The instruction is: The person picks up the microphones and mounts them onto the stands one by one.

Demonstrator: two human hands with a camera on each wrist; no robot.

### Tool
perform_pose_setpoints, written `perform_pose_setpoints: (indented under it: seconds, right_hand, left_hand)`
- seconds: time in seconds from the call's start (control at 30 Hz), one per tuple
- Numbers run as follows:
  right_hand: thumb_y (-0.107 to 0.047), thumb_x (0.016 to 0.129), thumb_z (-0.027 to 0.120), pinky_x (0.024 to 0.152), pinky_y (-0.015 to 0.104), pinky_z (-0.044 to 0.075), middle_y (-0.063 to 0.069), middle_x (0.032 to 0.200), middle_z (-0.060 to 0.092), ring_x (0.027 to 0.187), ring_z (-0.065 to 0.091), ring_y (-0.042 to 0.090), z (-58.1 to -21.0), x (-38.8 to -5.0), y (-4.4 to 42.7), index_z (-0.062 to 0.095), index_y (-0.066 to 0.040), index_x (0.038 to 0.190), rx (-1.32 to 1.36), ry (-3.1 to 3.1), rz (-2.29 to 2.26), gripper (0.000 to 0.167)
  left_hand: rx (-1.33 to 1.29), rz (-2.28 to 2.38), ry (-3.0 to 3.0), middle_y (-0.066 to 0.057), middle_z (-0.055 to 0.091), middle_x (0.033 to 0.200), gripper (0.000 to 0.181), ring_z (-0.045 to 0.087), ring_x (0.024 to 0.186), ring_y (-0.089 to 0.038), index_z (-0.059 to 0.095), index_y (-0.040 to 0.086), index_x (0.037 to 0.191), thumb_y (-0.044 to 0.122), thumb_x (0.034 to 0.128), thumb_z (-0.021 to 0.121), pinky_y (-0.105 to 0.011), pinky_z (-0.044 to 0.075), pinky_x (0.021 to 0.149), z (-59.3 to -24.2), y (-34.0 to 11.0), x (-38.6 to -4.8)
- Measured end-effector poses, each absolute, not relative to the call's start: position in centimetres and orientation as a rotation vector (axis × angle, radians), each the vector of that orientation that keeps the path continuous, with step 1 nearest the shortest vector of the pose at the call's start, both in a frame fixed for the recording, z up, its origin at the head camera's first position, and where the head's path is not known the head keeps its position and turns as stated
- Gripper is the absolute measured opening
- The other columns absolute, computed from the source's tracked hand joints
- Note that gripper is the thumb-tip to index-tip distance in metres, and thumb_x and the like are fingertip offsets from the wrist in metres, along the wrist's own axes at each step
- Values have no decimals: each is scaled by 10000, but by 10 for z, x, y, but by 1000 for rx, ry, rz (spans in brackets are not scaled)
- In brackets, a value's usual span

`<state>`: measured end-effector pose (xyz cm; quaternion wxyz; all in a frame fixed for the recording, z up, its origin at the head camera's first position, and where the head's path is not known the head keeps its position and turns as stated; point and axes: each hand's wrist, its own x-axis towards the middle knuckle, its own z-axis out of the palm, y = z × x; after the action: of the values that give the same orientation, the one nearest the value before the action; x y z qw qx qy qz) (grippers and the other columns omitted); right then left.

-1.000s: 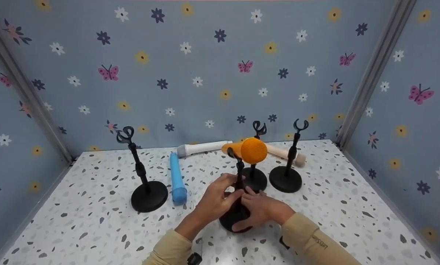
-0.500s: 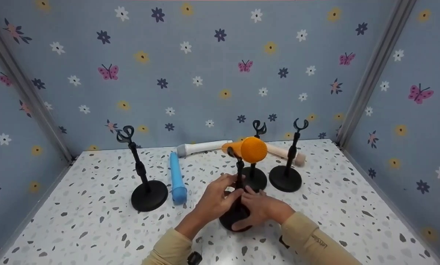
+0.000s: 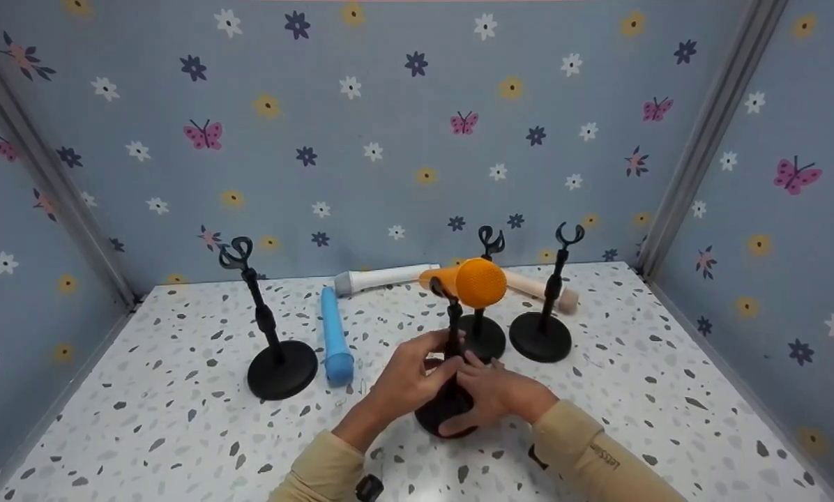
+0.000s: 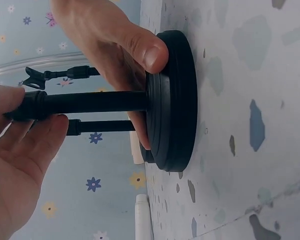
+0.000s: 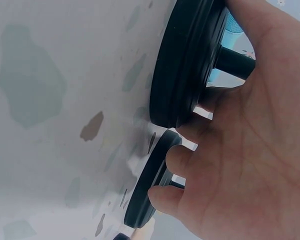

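A black microphone stand (image 3: 453, 324) stands upright on the table near the front, with an orange microphone (image 3: 481, 282) lying in its top clip. My left hand (image 3: 406, 373) pinches the collar of its pole between thumb and fingers, as the left wrist view shows. My right hand (image 3: 495, 395) holds the round base (image 4: 176, 105), the thumb on its near edge and the fingers around the other side. In the right wrist view, the palm of that hand hides part of the pole. Both hands touch the same stand, which rests flat on the table.
Several other black stands are upright: one at the left (image 3: 277, 369), one behind the orange microphone (image 3: 485, 338) and one at the right (image 3: 542, 338). A blue microphone (image 3: 335, 338), a white microphone (image 3: 389, 279) and a beige microphone (image 3: 539, 289) lie on the speckled table (image 3: 180, 432). Patterned walls enclose it.
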<state>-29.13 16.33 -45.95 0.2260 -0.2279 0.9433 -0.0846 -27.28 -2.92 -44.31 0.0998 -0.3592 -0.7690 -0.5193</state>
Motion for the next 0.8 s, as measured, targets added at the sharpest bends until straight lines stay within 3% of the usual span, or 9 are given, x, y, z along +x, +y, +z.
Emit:
perform_pose_setpoints:
  seconds: [0.2,0.47,0.63,0.8]
  right_hand:
    - [-829,786,603,1209,597,84,54,1687,127,1551,23,256,-460,-291,163,199,-200,1636,-640,2598,-244,1132]
    - [-851,780,581,1215,579,82,57,1680,163,1551,43,252,-459,-290,163,236,-164,1626,-648,2614,-222,1143]
    - [-840,777,601,1216,579,55,55,1680,167,1551,34,256,-460,-290,163,264,-172,1620,-633,2598,-270,1126]
    - [-828,789,603,1210,597,62,58,1686,141,1549,64,245,-459,-290,165,252,-161,1622,-647,2592,-270,1123]
  left_hand:
    - [-986,-1562,-2215,-24,675,1071,287,660,991,-156,720,104,1203,206,938,758,-308,584,836,-444,-28,-275]
    - [-1163,-1626,-2218,-45,731,1119,302,694,1024,-162,689,58,1247,103,951,730,-366,556,927,-439,-33,-285]
    - [-1082,-1646,-2227,-62,760,1039,287,729,940,-156,741,69,1147,174,889,811,-334,583,856,-441,-32,-287]
    - [-1044,-1588,-2215,37,764,948,172,722,881,-110,769,111,1060,197,912,787,-300,586,803,-443,-23,-283]
